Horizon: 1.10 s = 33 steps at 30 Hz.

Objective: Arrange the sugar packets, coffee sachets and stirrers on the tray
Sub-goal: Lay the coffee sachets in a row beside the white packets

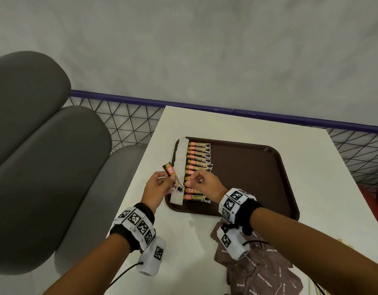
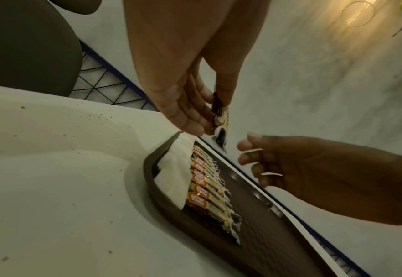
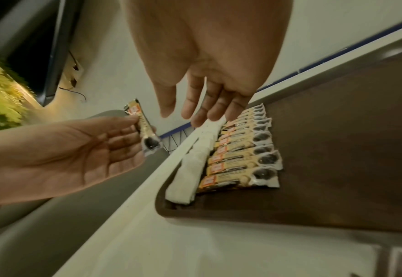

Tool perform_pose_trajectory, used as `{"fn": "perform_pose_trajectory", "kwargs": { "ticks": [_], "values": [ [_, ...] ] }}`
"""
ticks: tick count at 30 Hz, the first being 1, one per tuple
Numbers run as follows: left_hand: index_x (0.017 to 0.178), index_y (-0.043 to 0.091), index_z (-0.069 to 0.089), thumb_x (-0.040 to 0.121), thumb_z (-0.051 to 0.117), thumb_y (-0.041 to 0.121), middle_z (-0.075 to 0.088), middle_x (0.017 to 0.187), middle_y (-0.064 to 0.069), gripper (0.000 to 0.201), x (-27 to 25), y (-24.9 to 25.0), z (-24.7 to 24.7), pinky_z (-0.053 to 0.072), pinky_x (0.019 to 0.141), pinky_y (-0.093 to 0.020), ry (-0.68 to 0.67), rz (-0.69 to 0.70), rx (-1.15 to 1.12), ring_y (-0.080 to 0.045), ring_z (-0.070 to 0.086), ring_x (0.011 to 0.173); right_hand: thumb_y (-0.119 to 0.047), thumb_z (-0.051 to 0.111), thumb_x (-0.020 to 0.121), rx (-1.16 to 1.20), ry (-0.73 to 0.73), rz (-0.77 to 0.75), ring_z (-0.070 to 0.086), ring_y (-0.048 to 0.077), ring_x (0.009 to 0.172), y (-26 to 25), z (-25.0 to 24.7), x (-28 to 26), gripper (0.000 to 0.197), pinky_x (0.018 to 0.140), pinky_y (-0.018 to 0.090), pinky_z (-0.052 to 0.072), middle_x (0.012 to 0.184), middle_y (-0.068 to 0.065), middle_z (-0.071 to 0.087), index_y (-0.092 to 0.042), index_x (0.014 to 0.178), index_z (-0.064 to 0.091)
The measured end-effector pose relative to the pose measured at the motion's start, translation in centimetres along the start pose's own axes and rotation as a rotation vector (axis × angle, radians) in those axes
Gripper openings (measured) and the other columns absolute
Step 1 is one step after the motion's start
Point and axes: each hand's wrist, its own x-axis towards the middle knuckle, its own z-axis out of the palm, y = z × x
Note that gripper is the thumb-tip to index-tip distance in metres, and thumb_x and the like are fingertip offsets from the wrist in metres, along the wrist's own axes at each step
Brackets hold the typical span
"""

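While the left hand (image 1: 157, 186) pinched one coffee sachet (image 1: 173, 176) above the tray (image 1: 247, 177) edge, evidently for handover, the right hand (image 1: 203, 182) hovered empty, fingers loosely extended, over the sachet row (image 1: 198, 165).

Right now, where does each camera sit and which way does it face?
Head: above, looking down at the tray on the white table; both forearms and hands show.
Left wrist: along the left hand, which pinches a coffee sachet; right hand opposite.
Right wrist: along the right hand, over the sachet row.
Shared: all show the tray, row and held sachet.
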Motion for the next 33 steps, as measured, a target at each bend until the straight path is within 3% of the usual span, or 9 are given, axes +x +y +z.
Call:
{"fn": "perform_pose_trajectory", "kwargs": {
  "ticks": [4,7,9,12,16,21,26,28,33],
  "values": [
    [0.091,0.012,0.051,0.090,0.058,0.007,0.065,0.088,-0.009,0.009,-0.7,0.5,0.9,0.055,0.069,-0.021,-0.046,0.015,-0.039,-0.018,0.063,0.080,-0.011,0.066,0.082,0.079,-0.064,0.011,0.053,0.015,0.084,-0.4,0.5,-0.4,0.013,0.088,0.036,0.048,0.086,0.002,0.057,-0.020,0.081,0.057],
    [0.104,0.011,0.052,0.088,0.060,0.006,0.063,0.093,-0.010,0.018,-0.8,0.7,0.8,0.053,0.071,-0.024,-0.013,0.046,-0.062,-0.017,0.062,0.083,-0.004,0.064,0.083,0.096,-0.040,0.003,0.051,0.009,0.075,-0.3,-0.1,-0.7,0.013,0.076,0.022,0.047,0.077,-0.004,0.054,-0.016,0.083,0.058],
    [0.102,0.011,0.056,0.087,0.061,0.006,0.063,0.092,-0.010,0.016,-0.6,0.8,0.4,0.054,0.073,-0.026,0.010,0.066,-0.052,-0.018,0.061,0.084,-0.003,0.063,0.083,0.092,-0.041,0.002,0.051,0.004,0.071,0.0,-0.7,-1.0,0.011,0.068,0.013,0.042,0.076,-0.006,0.055,-0.013,0.088,0.061],
    [0.095,0.006,0.059,0.086,0.060,0.002,0.064,0.088,-0.010,0.010,-0.5,0.5,0.0,0.054,0.072,-0.026,-0.014,0.063,0.027,-0.022,0.061,0.086,-0.006,0.065,0.083,0.068,-0.026,0.002,0.050,0.002,0.069,0.6,-1.4,-1.3,0.012,0.068,0.014,0.040,0.074,-0.006,0.056,-0.007,0.094,0.066],
    [0.104,0.004,0.061,0.087,0.062,0.005,0.066,0.098,-0.011,0.018,-0.3,-0.6,-0.3,0.051,0.073,-0.024,-0.009,0.047,0.104,-0.022,0.061,0.094,-0.007,0.065,0.083,0.080,0.021,0.032,0.053,0.008,0.075,2.2,-2.2,-1.5,0.010,0.073,0.020,0.044,0.080,-0.001,0.061,-0.015,0.088,0.068],
    [0.096,0.008,0.064,0.087,0.059,0.004,0.066,0.097,-0.009,0.011,0.1,-1.6,-1.5,0.048,0.080,-0.025,0.037,0.035,0.156,-0.022,0.059,0.094,-0.005,0.063,0.083,-0.048,0.097,0.143,0.052,-0.002,0.070,4.8,-2.5,-2.4,0.014,0.060,0.001,0.041,0.078,-0.010,0.061,-0.002,0.096,0.069],
    [0.088,0.014,0.065,0.087,0.060,0.002,0.067,0.088,-0.003,0.013,-0.1,-2.1,-2.4,0.048,0.079,-0.028,0.045,0.024,0.165,-0.021,0.060,0.088,-0.006,0.067,0.080,-0.093,0.109,0.232,0.050,0.000,0.063,6.3,-1.2,-2.7,0.005,0.066,0.012,0.042,0.068,-0.008,0.056,-0.010,0.083,0.066],
    [0.088,0.015,0.065,0.087,0.060,0.002,0.067,0.088,-0.002,0.014,-0.3,-2.3,-2.6,0.049,0.076,-0.026,0.044,0.020,0.176,-0.020,0.060,0.088,-0.007,0.068,0.079,-0.106,0.139,0.263,0.049,0.002,0.061,6.7,-0.7,-2.6,0.016,0.068,0.017,0.045,0.065,-0.007,0.054,-0.016,0.074,0.057],
    [0.093,0.011,0.064,0.086,0.061,0.002,0.066,0.089,-0.006,0.011,-0.8,-2.8,-3.0,0.049,0.071,-0.025,0.023,-0.002,0.244,-0.022,0.060,0.089,-0.008,0.067,0.081,-0.168,0.160,0.285,0.043,0.003,0.056,6.9,0.1,-2.6,0.022,0.055,0.010,0.038,0.062,-0.006,0.049,-0.018,0.070,0.050]
  ]
}}
